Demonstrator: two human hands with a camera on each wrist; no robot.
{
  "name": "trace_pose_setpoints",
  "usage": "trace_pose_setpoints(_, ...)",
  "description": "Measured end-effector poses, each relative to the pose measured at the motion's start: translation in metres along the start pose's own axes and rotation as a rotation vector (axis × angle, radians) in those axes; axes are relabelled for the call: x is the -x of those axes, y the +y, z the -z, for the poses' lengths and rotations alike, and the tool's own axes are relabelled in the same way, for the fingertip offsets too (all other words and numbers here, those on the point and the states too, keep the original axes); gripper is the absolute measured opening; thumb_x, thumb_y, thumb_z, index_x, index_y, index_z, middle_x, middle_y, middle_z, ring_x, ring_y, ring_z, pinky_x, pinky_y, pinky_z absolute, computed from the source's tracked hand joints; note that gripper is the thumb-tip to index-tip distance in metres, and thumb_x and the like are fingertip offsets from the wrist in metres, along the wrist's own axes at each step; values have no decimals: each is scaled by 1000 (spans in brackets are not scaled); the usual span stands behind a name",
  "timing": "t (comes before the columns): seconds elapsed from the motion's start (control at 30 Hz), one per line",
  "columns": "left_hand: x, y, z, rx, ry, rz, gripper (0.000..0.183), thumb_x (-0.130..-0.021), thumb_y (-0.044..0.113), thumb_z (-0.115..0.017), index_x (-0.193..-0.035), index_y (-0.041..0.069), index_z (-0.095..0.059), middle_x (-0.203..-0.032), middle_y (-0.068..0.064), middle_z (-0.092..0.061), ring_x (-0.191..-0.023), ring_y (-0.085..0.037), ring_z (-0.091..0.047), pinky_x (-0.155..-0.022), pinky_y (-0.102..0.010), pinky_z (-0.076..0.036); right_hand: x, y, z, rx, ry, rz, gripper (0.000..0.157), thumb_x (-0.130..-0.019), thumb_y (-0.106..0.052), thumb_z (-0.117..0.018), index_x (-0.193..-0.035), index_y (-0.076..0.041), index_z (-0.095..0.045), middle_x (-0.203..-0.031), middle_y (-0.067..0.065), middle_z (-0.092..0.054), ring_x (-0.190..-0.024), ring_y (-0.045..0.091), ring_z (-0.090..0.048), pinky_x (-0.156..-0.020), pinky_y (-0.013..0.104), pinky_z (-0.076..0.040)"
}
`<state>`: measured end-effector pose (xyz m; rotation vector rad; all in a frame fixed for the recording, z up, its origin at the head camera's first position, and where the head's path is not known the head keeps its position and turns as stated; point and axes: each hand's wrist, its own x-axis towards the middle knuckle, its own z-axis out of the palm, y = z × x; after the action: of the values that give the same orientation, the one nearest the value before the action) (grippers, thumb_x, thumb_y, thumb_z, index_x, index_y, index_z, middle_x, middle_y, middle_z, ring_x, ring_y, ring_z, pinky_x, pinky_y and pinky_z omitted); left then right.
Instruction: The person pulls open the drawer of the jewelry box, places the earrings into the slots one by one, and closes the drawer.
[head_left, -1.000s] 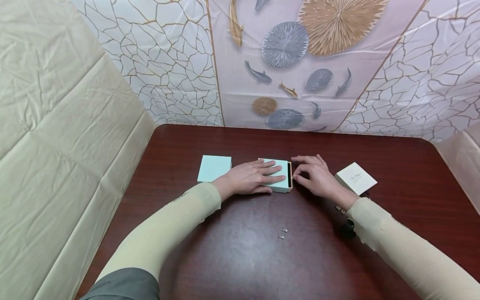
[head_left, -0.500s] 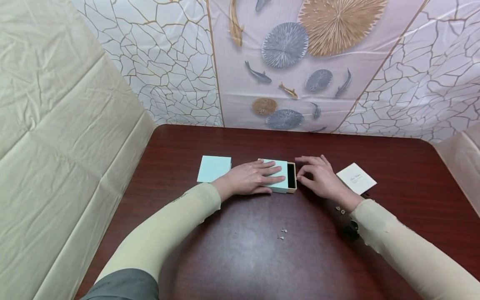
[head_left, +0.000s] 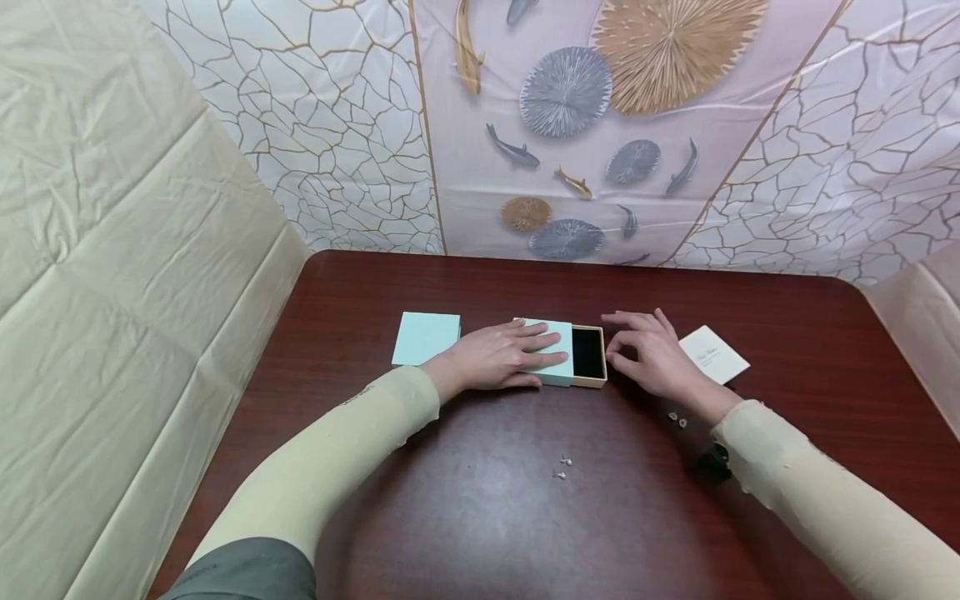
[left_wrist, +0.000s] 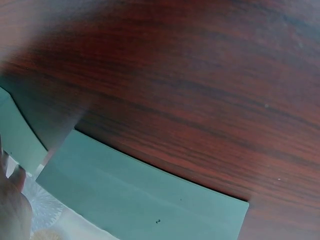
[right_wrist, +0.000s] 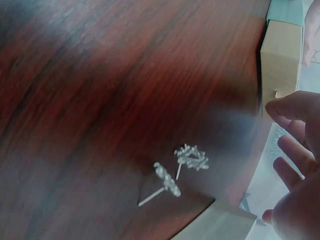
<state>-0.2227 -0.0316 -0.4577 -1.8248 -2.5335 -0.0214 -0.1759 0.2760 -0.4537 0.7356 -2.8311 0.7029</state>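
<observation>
My left hand (head_left: 498,357) lies flat, fingers spread, on the light-blue sleeve (head_left: 553,372) of a small drawer-style jewelry box. Out of its right end sticks the box's drawer (head_left: 589,353), lined in black, with nothing seen in the exposed part. At the drawer's outer end, thumb and forefinger of my right hand (head_left: 648,358) pinch its small pull tab (right_wrist: 276,93). Two sparkling outline-shaped stud earrings (right_wrist: 172,172) lie on the table near my right wrist. Two more small studs (head_left: 563,468) lie farther toward the front, in the middle.
A second light-blue box (head_left: 426,337) sits left of my left hand. Beyond my right wrist is a white printed square box (head_left: 712,354), partly covered by the hand. The dark red table (head_left: 465,517) ends at a patterned cloth (head_left: 480,225) behind.
My right hand has moved right, drawing the drawer farther out of the sleeve, so more black lining shows. My left hand has stayed in place on the sleeve.
</observation>
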Motion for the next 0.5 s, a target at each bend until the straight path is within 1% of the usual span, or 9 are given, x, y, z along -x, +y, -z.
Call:
trace_pose_setpoints(0.2, 1, 0, 1, -10, -9, 4, 57, -112, 47, -53, -164, 26, -46, -171, -7, -39, -159, -26, -34, -129, -46, -29, 2, 4, 1, 7, 10, 14, 16, -90, -6, -79, -80, -17, -73, -142, 23, -64, -139, 48, -50, -116, 83, -19)
trace_pose_setpoints(0.5, 0, -1, 0, -12, -8, -2, 57, -112, 48, -52, -164, 26, -46, -171, -7, -39, -160, -26, -33, -130, -45, -28, 2, 3, 3, 22, -5, -3, 14, -89, -7, -80, -81, -17, -74, -142, 23, -65, -140, 48, -49, -117, 82, -19)
